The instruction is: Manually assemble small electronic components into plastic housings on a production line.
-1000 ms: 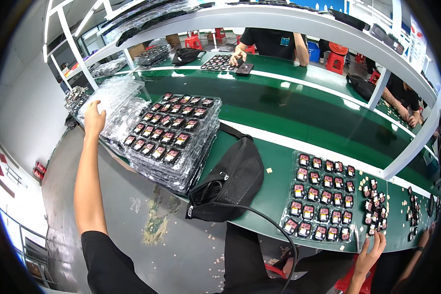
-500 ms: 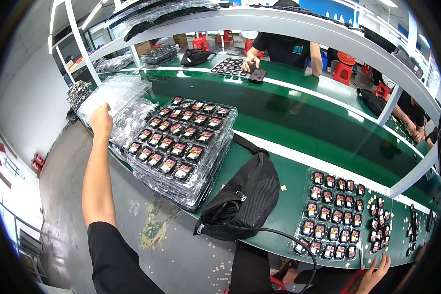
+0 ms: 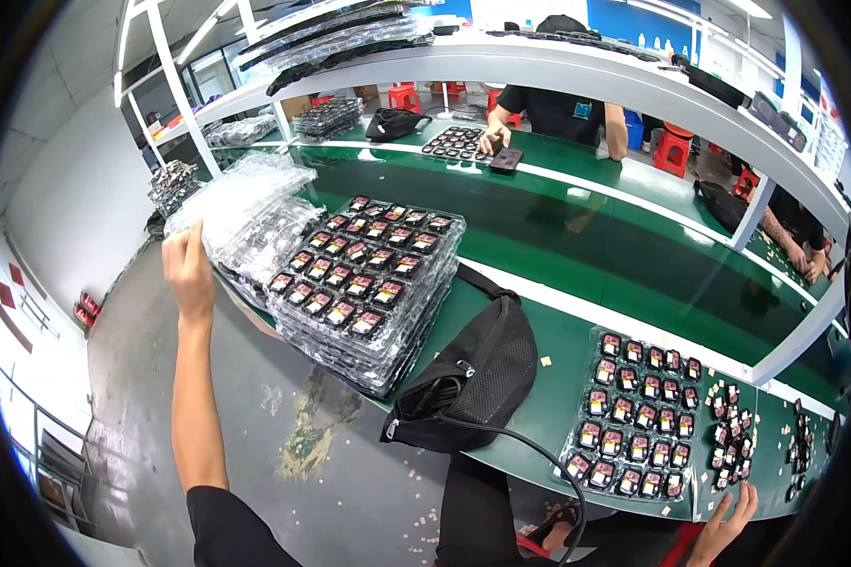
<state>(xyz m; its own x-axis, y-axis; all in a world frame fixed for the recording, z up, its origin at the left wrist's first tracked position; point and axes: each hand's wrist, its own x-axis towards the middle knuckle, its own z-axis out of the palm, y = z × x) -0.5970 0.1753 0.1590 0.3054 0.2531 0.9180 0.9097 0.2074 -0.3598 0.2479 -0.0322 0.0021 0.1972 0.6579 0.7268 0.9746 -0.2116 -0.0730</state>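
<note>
My left hand (image 3: 189, 272) reaches out to the far left, its fingers closed at the near edge of a clear plastic tray (image 3: 246, 189). This tray tops a pile of similar see-through trays; the exact grip is partly hidden by the hand. Beside it stands a tall stack of clear trays (image 3: 350, 354), the top one filled with rows of small black parts with red and white labels. At the lower right, my right hand (image 3: 725, 526) is open, fingers apart, by the table's front edge. Near it lie another filled tray (image 3: 631, 416) and loose black parts (image 3: 731, 439).
A black mesh bag (image 3: 487, 373) with a cable lies mid-table. Beyond the green bench (image 3: 463, 326), a white shelf beam (image 3: 577, 61) spans the view. Across from me a person's hand (image 3: 494, 140) works over another filled tray (image 3: 456, 144). Small tan scraps litter table and floor.
My left hand has drawn back toward me at the edge of the clear tray. The view has turned a little left. My right hand stays nearly where it was.
</note>
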